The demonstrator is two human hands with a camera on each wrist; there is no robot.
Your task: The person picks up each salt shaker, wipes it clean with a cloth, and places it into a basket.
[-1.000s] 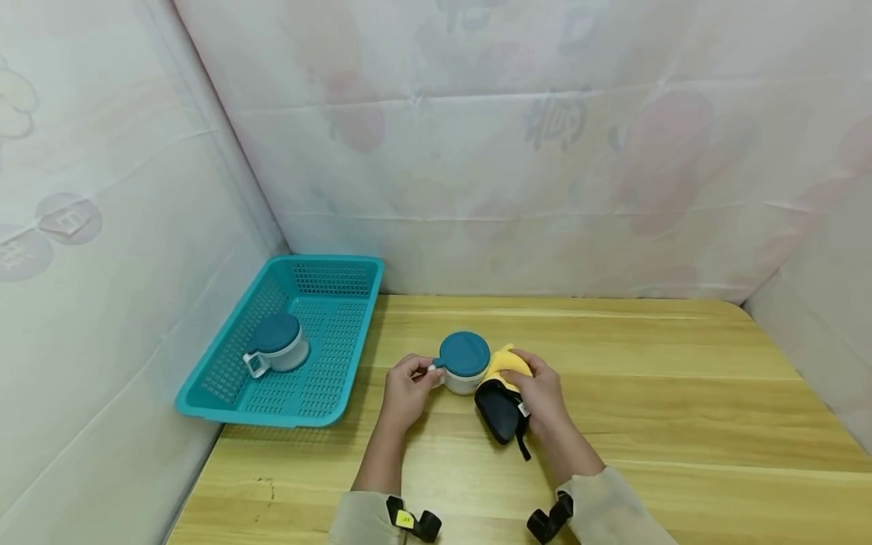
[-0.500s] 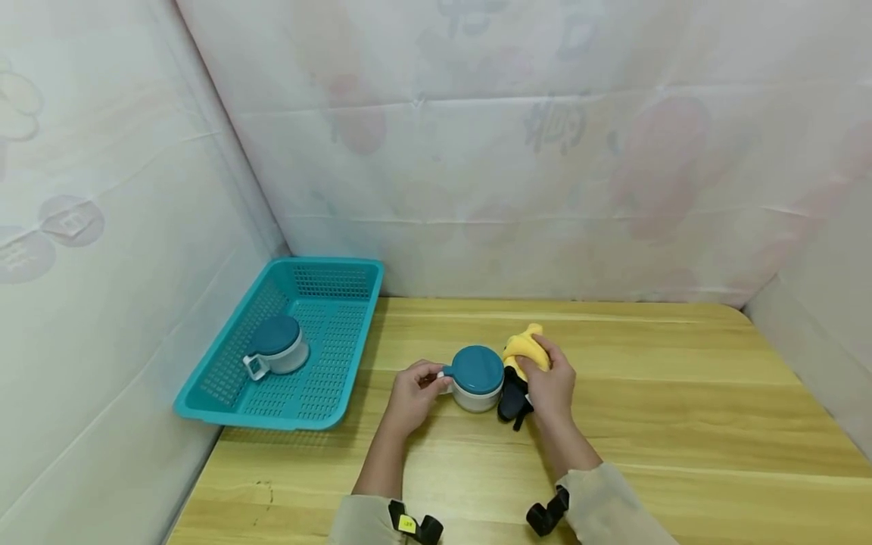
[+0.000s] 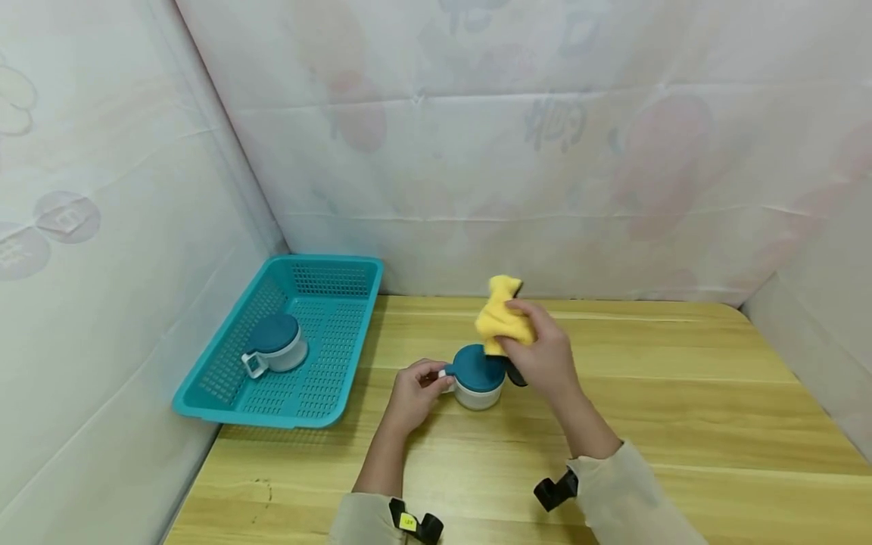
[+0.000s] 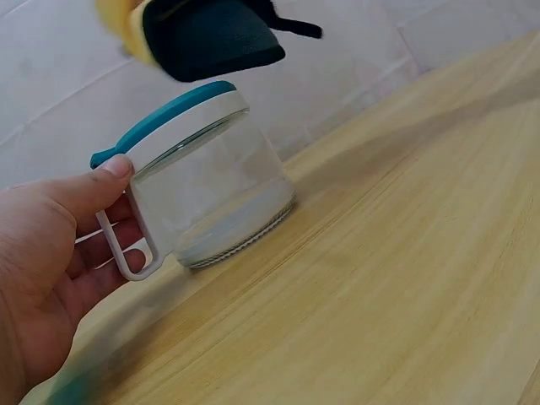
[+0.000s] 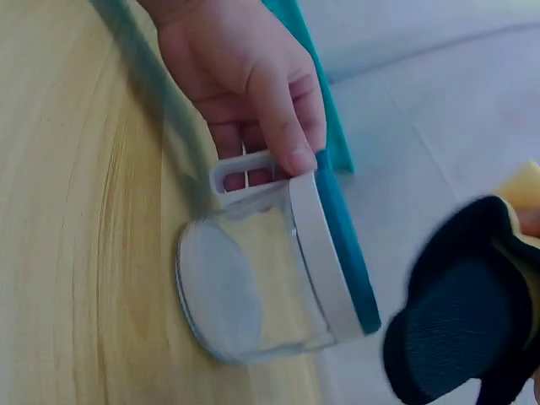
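A clear glass seasoning jar (image 3: 478,395) with a white collar, white loop handle and teal lid (image 3: 477,371) stands upright on the wooden table. My left hand (image 3: 413,395) grips its handle, with the thumb at the top by the lid tab and fingers through the loop in the left wrist view. My right hand (image 3: 550,352) holds a soft yellow fabric item (image 3: 502,322) with a black padded part (image 5: 468,308) and a thin black strap. That item is raised over the lid's far right side; the left wrist view shows a gap between its black part (image 4: 211,42) and the lid.
A teal perforated plastic basket (image 3: 334,333) sits at the table's left edge. In it is a second, similar jar (image 3: 286,357) with a teal lid and white handle. Pale printed cloth (image 3: 477,166) hangs behind the table and along both sides.
The right hand has lifted the yellow and black item from beside the jar to over its lid. Earlier, the left hand drew the jar slightly right and nearer; it keeps hold of the handle.
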